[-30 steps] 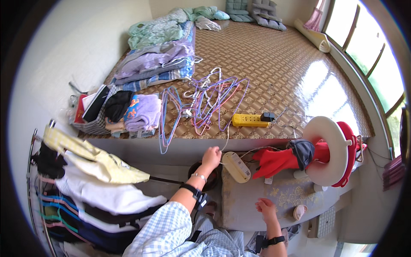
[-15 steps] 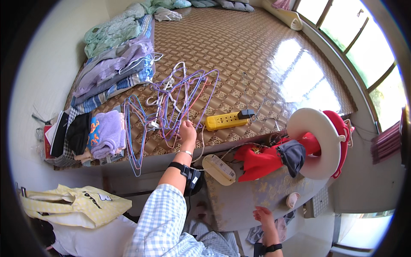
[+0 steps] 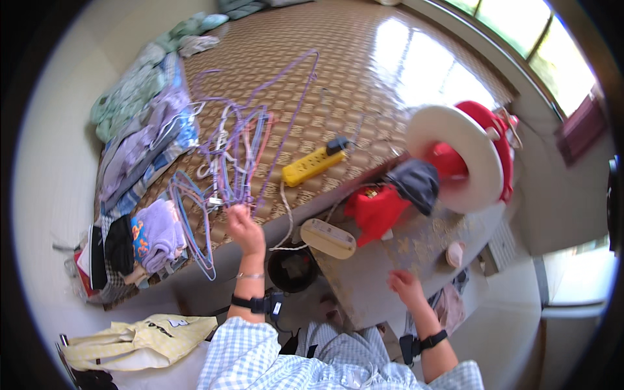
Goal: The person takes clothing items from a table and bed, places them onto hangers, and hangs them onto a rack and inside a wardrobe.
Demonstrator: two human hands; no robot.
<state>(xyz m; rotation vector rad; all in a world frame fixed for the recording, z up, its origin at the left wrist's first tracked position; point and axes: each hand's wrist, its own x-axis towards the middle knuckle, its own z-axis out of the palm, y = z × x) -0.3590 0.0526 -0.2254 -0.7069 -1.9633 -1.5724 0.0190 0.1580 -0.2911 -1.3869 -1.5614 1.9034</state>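
My left hand (image 3: 244, 229) is closed at the near end of a tangled bunch of clothes hangers (image 3: 242, 153), mostly purple with some white, blue and coral ones. One long purple hanger (image 3: 296, 117) sticks out above the bunch. Beside it, more blue and pink hangers (image 3: 195, 224) hang over the edge of the patterned platform (image 3: 338, 58). Over the grey table, my right hand (image 3: 404, 286) hovers with loosely bent fingers apart, holding nothing. A small pale pink round object (image 3: 455, 254) lies to its right.
A yellow power strip (image 3: 313, 166) with a black plug lies right of the hangers. Folded clothes (image 3: 156, 234) and bedding (image 3: 140, 123) line the left. A cream box (image 3: 328, 238), red cloth (image 3: 376, 211) and large white ring (image 3: 458, 156) occupy the right.
The view has shifted. My left hand has drawn the hangers into a narrower bunch, and one purple hanger now stretches farther out. My right hand stays over the table, with more of its forearm showing.
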